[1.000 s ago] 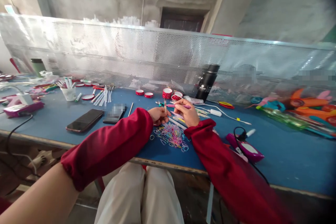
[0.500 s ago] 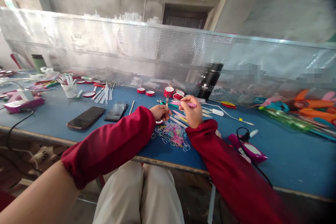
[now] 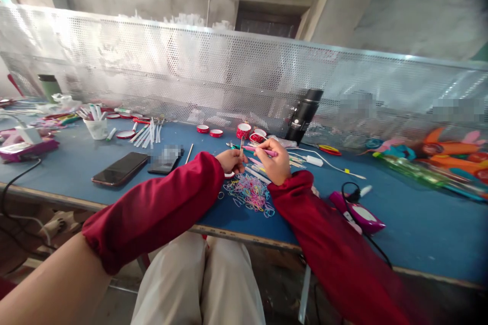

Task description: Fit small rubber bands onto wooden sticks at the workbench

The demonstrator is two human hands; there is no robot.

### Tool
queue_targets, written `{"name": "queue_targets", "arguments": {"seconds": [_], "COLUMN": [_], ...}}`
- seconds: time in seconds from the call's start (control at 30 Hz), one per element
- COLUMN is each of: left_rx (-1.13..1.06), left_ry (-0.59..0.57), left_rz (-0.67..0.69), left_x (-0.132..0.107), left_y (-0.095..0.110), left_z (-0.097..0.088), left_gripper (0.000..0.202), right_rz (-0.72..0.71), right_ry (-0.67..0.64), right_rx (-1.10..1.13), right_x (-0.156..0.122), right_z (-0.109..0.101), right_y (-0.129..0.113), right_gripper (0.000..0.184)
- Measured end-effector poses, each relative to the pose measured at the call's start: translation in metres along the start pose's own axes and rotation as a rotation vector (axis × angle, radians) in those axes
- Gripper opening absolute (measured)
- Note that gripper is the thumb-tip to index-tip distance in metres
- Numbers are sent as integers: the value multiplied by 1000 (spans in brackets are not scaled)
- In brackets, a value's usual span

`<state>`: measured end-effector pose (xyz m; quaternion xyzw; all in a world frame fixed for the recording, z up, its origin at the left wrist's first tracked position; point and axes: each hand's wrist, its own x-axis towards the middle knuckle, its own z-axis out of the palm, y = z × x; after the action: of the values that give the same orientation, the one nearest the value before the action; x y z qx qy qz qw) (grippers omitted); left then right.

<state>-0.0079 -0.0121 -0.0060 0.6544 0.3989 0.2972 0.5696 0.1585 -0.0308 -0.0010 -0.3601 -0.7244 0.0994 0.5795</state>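
Note:
Both my arms wear dark red sleeves and rest on a blue table [image 3: 76, 160]. My left hand [image 3: 230, 160] is closed in a pinch around a thin upright stick [image 3: 241, 145]. My right hand [image 3: 273, 161] is closed on a pink pen-like stick [image 3: 263, 151] that points left toward the upright one. Just below my hands lies a heap of small coloured rubber bands [image 3: 249, 193]. More thin sticks [image 3: 256, 173] lie on the table between my hands.
A black phone [image 3: 119, 168] and a second phone [image 3: 166, 158] lie left. Red tape rolls [image 3: 243, 131], a black bottle [image 3: 303, 116], a white cup of sticks [image 3: 95, 126], purple devices [image 3: 360, 214] [image 3: 23, 145] and orange toys [image 3: 450, 155] lie around. A perforated metal screen [image 3: 229, 76] backs the table.
My right hand has shifted slightly left, bringing the pink stick closer to the upright stick in my left hand. The view has drifted a little.

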Motion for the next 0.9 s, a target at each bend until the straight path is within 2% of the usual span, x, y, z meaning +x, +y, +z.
{"name": "queue_targets", "arguments": {"seconds": [0.9], "left_rx": [60], "left_ry": [14], "left_rz": [-12], "left_x": [-5], "left_y": [5], "left_z": [2], "left_gripper": [17], "right_rz": [-40], "right_ry": [-21], "right_rx": [-56], "right_x": [2], "right_z": [-2], "right_y": [0], "right_gripper": [13]}}
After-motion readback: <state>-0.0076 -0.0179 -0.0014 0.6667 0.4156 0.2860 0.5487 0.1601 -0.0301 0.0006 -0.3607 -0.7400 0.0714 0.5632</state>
